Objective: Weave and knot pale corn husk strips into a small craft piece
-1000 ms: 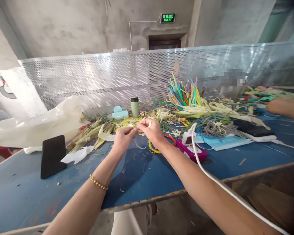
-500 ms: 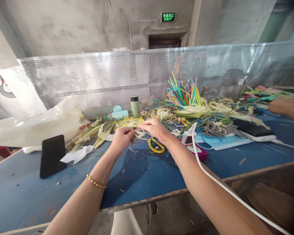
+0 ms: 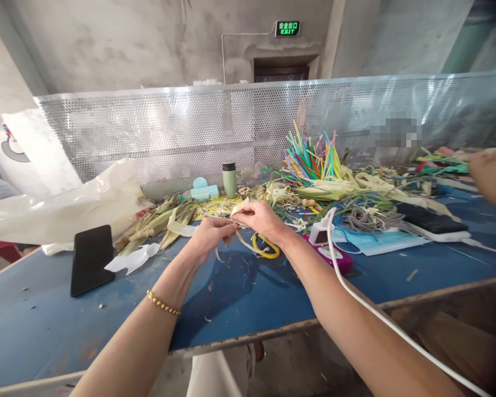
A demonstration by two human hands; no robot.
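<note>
Over the blue table [image 3: 227,309], my two hands meet with fingertips nearly touching. My left hand [image 3: 209,236] is closed in a pinch on a pale strip of corn husk [image 3: 243,241], whose loose ends dangle beneath. My right hand [image 3: 263,218] pinches the same husk at its upper part, where a wider piece pokes above the fingers. Just what lies between the fingertips is hidden. Partly behind my right wrist is a yellow loop [image 3: 268,255]. Left of my hands lie dry corn husks [image 3: 152,226] and a curved pale strip [image 3: 179,225].
A black phone [image 3: 91,259] lies left. Behind stand a green tumbler [image 3: 230,181] and colourful pipe cleaners [image 3: 310,154]. Right are a magenta device [image 3: 334,258], a blue mask [image 3: 380,242] and a white cable [image 3: 355,298] crossing my forearm. Another person's hand [image 3: 494,173] is far right.
My right fingers have closed in, and the husk now sticks up above them while a longer end hangs over the yellow loop. The other person's hand has shifted right; the view has moved slightly.
</note>
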